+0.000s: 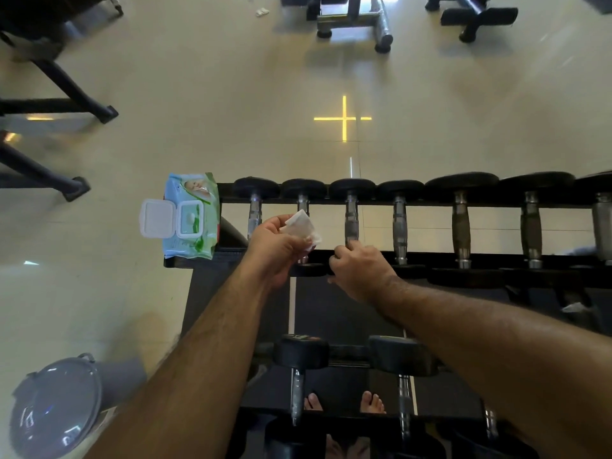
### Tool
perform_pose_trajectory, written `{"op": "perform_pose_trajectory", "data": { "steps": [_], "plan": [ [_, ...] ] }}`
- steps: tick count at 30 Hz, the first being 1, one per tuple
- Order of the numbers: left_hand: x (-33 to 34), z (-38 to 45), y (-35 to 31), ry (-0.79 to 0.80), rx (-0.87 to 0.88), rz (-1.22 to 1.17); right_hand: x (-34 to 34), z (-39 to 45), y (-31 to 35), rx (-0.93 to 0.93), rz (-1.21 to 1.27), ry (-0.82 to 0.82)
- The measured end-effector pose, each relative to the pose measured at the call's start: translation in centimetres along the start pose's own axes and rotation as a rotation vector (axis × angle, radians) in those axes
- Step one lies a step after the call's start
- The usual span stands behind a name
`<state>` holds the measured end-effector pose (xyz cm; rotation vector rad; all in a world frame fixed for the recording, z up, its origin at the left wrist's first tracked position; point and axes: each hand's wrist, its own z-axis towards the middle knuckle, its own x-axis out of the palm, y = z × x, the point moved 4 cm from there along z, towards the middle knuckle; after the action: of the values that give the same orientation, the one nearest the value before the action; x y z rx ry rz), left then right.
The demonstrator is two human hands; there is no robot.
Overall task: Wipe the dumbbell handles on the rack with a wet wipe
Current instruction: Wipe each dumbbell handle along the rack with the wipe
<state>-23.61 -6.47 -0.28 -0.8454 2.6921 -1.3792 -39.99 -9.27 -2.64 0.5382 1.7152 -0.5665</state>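
A black metal dumbbell rack (430,258) crosses the middle of the frame, its upper tier carrying a row of black-headed dumbbells with knurled steel handles. Just left of centre, the left hand (276,248) pinches a crumpled white wet wipe (303,228) between thumb and fingers, holding it above the second dumbbell handle (302,205) from the left. Just beside it, the right hand (359,268) has its fingers curled round the near end of the third dumbbell handle (351,220). At the rack's left end lies a blue-and-green soft pack of wipes (192,217) with its white flip lid (155,223) open. Two more dumbbells sit on the lower tier at the bottom centre, with bare toes (372,402) showing between them. A grey round-lidded bin (56,409) stands in the lower left corner.
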Motion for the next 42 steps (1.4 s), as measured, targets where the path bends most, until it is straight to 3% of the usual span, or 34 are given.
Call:
{"op": "perform_pose_trajectory", "data": {
  "steps": [5,12,14,16,20,22,24,28,32,39,40,42],
  "plan": [
    [-0.3,1.3,0.5,-0.022,-0.001,0.063,1.8,-3.3,-2.6,0.124,0.211,-0.216],
    [1.1,2.5,0.4,-0.007,0.080,0.401,2.5,-4.1,-3.8,0.185,0.500,-0.191],
    [2.2,3.1,-0.1,-0.033,0.173,0.586,1.5,-4.1,-5.5,0.137,0.430,-0.167],
    [3.3,4.0,-0.7,-0.076,0.286,0.751,0.9,-4.0,-8.8,0.204,0.255,-0.156],
    [6.2,5.6,-1.2,-0.064,0.432,0.881,2.8,-5.1,-15.2,0.428,0.196,0.169],
    [7.5,6.3,-1.1,-0.057,0.471,0.911,4.2,-5.6,-15.5,0.366,0.230,0.271],
    [8.6,6.9,-1.2,-0.080,0.566,0.978,4.6,-5.7,-14.9,0.278,0.248,0.265],
    [10.2,6.9,-1.0,-0.165,0.972,1.246,4.7,-5.7,-14.2,0.115,0.125,0.157],
    [10.8,7.8,1.4,-0.064,1.055,1.531,4.8,-5.8,-13.9,0.096,0.111,0.136],
    [8.7,4.8,4.5,0.461,0.986,1.730,5.7,-5.8,-14.2,0.076,0.056,0.096],
    [8.8,4.6,4.1,0.467,0.996,1.728,5.8,-5.7,-14.2,0.073,0.058,0.096],
    [9.3,5.3,2.5,0.319,1.078,1.647,5.9,-5.7,-14.2,0.072,0.057,0.082]
  ]
}}
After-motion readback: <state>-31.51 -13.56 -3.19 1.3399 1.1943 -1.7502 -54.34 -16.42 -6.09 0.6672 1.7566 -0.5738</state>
